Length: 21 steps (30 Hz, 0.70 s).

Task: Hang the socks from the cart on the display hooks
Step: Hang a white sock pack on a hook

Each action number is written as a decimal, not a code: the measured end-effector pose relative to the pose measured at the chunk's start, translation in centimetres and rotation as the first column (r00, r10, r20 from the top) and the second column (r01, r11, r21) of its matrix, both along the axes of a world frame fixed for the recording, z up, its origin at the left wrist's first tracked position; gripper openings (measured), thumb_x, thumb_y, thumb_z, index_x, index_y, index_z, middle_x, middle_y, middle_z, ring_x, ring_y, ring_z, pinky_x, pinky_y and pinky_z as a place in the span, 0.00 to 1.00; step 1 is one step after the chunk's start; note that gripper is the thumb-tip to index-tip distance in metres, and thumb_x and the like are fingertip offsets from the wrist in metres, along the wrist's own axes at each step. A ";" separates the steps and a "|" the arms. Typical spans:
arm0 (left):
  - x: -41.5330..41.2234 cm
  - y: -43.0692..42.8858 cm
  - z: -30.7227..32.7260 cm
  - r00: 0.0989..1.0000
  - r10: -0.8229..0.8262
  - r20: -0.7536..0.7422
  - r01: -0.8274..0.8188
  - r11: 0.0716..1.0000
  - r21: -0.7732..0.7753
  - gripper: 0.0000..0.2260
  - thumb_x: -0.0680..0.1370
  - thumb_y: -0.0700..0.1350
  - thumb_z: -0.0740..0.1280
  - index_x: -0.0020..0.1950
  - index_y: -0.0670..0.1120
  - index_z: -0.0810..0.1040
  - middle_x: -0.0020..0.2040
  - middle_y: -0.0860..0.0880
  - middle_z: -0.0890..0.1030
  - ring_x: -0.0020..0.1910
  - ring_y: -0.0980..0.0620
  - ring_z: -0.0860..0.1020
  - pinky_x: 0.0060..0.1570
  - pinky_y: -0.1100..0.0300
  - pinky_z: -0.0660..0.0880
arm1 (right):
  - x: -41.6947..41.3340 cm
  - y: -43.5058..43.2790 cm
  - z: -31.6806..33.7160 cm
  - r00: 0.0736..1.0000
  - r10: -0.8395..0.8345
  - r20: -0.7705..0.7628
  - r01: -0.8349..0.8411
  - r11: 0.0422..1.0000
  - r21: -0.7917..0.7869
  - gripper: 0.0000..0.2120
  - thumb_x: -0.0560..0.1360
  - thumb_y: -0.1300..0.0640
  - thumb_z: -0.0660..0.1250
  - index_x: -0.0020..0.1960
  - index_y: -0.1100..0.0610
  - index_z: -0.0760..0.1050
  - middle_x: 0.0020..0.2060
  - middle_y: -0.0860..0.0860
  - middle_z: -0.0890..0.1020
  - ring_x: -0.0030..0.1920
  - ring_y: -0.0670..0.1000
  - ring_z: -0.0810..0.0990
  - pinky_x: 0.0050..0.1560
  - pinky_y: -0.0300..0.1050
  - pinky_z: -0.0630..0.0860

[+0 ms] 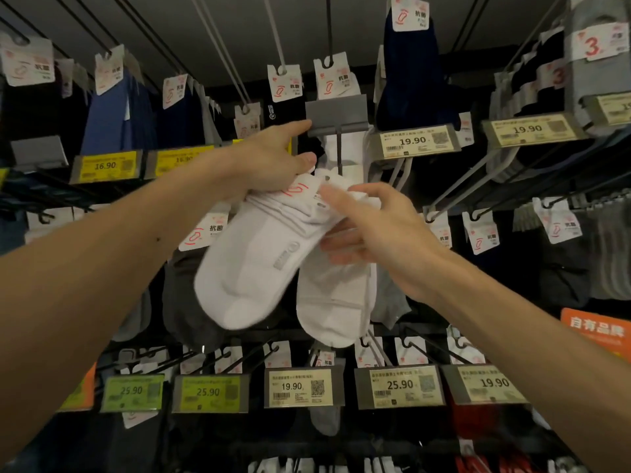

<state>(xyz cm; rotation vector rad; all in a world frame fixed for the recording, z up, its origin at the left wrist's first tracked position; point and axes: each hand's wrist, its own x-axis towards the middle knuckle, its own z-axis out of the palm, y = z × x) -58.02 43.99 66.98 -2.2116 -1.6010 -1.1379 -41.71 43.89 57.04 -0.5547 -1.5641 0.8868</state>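
Centrally, two white sock pairs are held up before the display. The left pair is pinched at its card top by the left hand, whose index finger is stretched to the lower-left edge of a grey label holder. The right pair is gripped by the right hand, thumb above, fingers beneath. Little open room is left: price tags and hanging socks are crowded close on every side.

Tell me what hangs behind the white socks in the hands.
Behind the white socks show dark grey socks and a white card tag; the hook carrying them is covered.
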 end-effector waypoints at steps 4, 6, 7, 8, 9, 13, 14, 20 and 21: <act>0.8 0.5 -1.0 0.984 -0.083 0.155 0.083 0.997 0.007 0.25 0.84 0.51 0.61 0.79 0.60 0.57 0.73 0.51 0.69 0.59 0.53 0.78 0.54 0.56 0.80 | 0.1 1.4 -0.2 0.993 -0.028 -0.112 0.036 0.997 0.070 0.21 0.75 0.63 0.72 0.61 0.48 0.67 0.51 0.54 0.85 0.46 0.52 0.86 0.44 0.52 0.85; 0.9 0.5 -1.5 0.956 -0.159 0.244 0.171 0.985 -0.028 0.25 0.84 0.50 0.61 0.79 0.62 0.56 0.57 0.54 0.78 0.41 0.58 0.82 0.34 0.59 0.81 | 0.4 1.9 -0.4 0.994 -0.073 -0.082 0.083 0.988 0.128 0.24 0.76 0.64 0.71 0.63 0.45 0.66 0.50 0.51 0.83 0.47 0.50 0.85 0.44 0.53 0.85; 1.0 0.5 -1.8 0.948 -0.180 0.263 0.196 0.980 -0.035 0.26 0.84 0.50 0.60 0.79 0.62 0.54 0.52 0.55 0.80 0.37 0.59 0.83 0.31 0.60 0.81 | 0.6 2.2 -0.6 0.993 -0.100 -0.057 0.108 0.982 0.155 0.25 0.76 0.64 0.71 0.65 0.43 0.65 0.50 0.49 0.83 0.47 0.49 0.85 0.45 0.53 0.85; 1.0 0.7 -2.0 0.943 -0.193 0.272 0.209 0.977 -0.033 0.27 0.84 0.49 0.60 0.79 0.63 0.52 0.49 0.54 0.81 0.36 0.60 0.83 0.31 0.59 0.81 | 0.8 2.6 -0.8 0.990 -0.136 -0.027 0.138 0.972 0.188 0.27 0.77 0.63 0.71 0.65 0.40 0.64 0.49 0.48 0.83 0.48 0.47 0.85 0.46 0.52 0.85; 1.1 0.9 -2.3 0.940 -0.204 0.274 0.220 0.975 -0.026 0.28 0.84 0.49 0.61 0.80 0.63 0.51 0.49 0.53 0.82 0.36 0.61 0.83 0.31 0.59 0.81 | 0.9 3.0 -1.0 0.984 -0.175 -0.007 0.173 0.959 0.223 0.28 0.77 0.62 0.71 0.65 0.39 0.62 0.49 0.47 0.83 0.48 0.47 0.85 0.47 0.52 0.84; 1.3 1.5 -3.1 0.928 -0.234 0.289 0.252 0.967 -0.029 0.39 0.79 0.51 0.70 0.79 0.65 0.46 0.45 0.51 0.86 0.41 0.56 0.85 0.37 0.55 0.83 | 1.4 4.0 -1.6 0.965 -0.240 -0.102 0.259 0.928 0.267 0.26 0.76 0.60 0.72 0.63 0.45 0.61 0.45 0.49 0.85 0.42 0.44 0.86 0.43 0.44 0.83; 1.4 1.7 -3.2 0.925 -0.234 0.298 0.253 0.967 -0.026 0.42 0.77 0.50 0.72 0.79 0.65 0.46 0.45 0.50 0.86 0.41 0.55 0.85 0.37 0.54 0.84 | 1.6 4.1 -1.6 0.959 -0.251 -0.129 0.278 0.922 0.269 0.24 0.76 0.60 0.72 0.63 0.47 0.62 0.43 0.48 0.85 0.41 0.43 0.85 0.41 0.40 0.82; 1.8 3.1 -3.9 0.950 -0.189 0.247 0.162 0.979 0.126 0.43 0.76 0.54 0.72 0.80 0.63 0.45 0.42 0.50 0.85 0.38 0.52 0.85 0.37 0.54 0.83 | 2.0 5.0 -0.7 0.925 -0.351 -0.143 0.378 0.886 0.269 0.19 0.78 0.55 0.70 0.67 0.49 0.70 0.46 0.49 0.86 0.44 0.42 0.85 0.43 0.37 0.82; 1.8 3.4 -4.0 0.957 -0.172 0.232 0.142 0.980 0.142 0.43 0.76 0.55 0.72 0.79 0.64 0.45 0.42 0.50 0.85 0.39 0.51 0.84 0.39 0.52 0.83 | 2.1 5.1 -0.6 0.924 -0.360 -0.133 0.383 0.882 0.274 0.20 0.78 0.54 0.70 0.68 0.50 0.71 0.47 0.50 0.86 0.46 0.43 0.85 0.45 0.39 0.82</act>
